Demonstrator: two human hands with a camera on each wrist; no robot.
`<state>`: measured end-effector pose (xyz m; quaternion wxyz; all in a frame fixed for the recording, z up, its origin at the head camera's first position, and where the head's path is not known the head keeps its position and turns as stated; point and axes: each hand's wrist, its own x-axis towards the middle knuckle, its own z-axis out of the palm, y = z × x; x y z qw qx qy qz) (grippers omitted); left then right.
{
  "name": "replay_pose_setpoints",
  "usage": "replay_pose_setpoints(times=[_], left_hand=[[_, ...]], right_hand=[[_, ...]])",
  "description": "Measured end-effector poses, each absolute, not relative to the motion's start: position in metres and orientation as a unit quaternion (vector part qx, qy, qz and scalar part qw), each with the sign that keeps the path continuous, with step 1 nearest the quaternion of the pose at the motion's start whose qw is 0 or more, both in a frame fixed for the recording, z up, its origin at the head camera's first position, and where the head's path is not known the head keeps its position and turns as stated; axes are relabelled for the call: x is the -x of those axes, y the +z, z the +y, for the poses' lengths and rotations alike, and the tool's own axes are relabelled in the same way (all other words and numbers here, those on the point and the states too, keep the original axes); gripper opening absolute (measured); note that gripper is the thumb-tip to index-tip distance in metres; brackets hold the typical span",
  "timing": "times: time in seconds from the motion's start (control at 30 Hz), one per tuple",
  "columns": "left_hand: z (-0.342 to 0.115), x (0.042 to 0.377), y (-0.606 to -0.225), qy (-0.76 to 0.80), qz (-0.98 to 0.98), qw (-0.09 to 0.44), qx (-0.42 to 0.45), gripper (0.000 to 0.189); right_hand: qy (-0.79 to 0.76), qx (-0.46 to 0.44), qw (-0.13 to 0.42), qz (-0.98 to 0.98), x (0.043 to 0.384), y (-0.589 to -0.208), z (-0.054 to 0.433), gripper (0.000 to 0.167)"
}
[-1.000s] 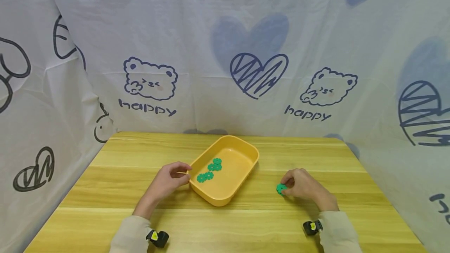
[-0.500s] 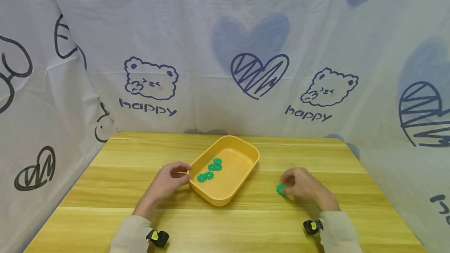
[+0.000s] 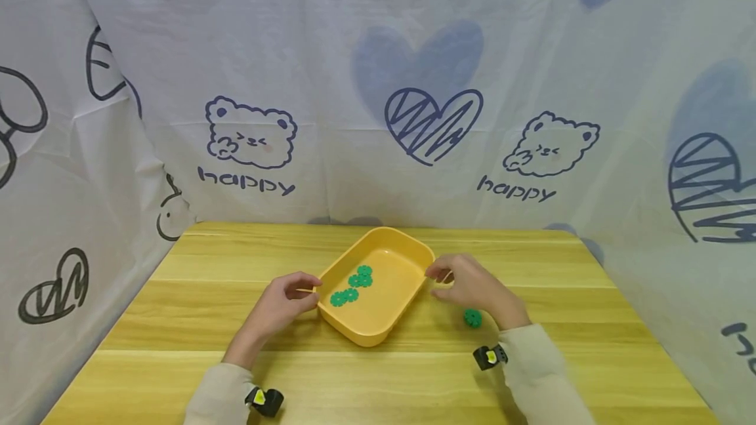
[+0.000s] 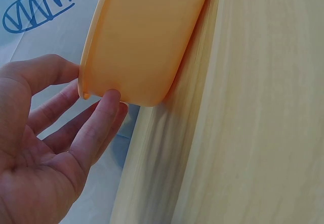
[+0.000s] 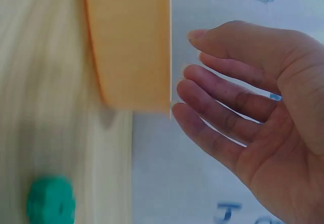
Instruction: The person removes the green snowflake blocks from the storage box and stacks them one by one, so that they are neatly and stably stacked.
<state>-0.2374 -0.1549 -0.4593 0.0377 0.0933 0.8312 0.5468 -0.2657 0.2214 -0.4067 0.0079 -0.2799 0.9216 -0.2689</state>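
My left hand (image 3: 285,303) grips the near left rim of a yellow plastic tray (image 3: 348,334). In the left wrist view its digits bend against the rim and outer wall of the tray (image 4: 144,42). Several green snowflake building discs (image 3: 351,294) lie inside, on the left part of the tray floor. My right hand (image 3: 472,284) is at the tray's right rim with fingers loosely bent and nothing held. A green snowflake building piece (image 3: 472,318) sits on the wood below the right hand; the right wrist view shows this green piece (image 5: 51,201) blurred and thick, like stacked discs.
The wooden table (image 3: 195,254) carries the tray near its back edge. Behind and at both sides hangs a white cloth (image 3: 342,162) printed with hearts and bears. Black wrist cameras (image 3: 266,401) sit at both cuffs.
My right hand has let go of the green piece and moved left and farther back to the tray's right rim. The left hand and the tray have stayed in place.
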Motion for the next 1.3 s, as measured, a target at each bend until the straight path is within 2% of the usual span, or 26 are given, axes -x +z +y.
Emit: replay_pose_setpoints(times=[0.2, 0.57, 1.0, 1.3], left_hand=[[-0.155, 0.238, -0.459, 0.547, 0.831, 0.036, -0.09, 0.026], [-0.156, 0.237, -0.459, 0.549, 0.83, 0.036, -0.091, 0.027], [-0.156, 0.236, -0.458, 0.553, 0.827, 0.04, -0.098, 0.026], [-0.156, 0.236, -0.458, 0.55, 0.828, 0.04, -0.103, 0.025]], right_hand=[[-0.282, 0.333, 0.012, 0.9, 0.277, -0.406, 0.181, 0.025], [-0.283, 0.395, 0.032, 0.873, 0.298, -0.429, 0.125, 0.024], [-0.249, 0.366, 0.079, 0.893, 0.301, -0.448, 0.078, 0.026], [-0.192, 0.367, 0.074, 0.907, 0.296, -0.455, 0.063, 0.026]])
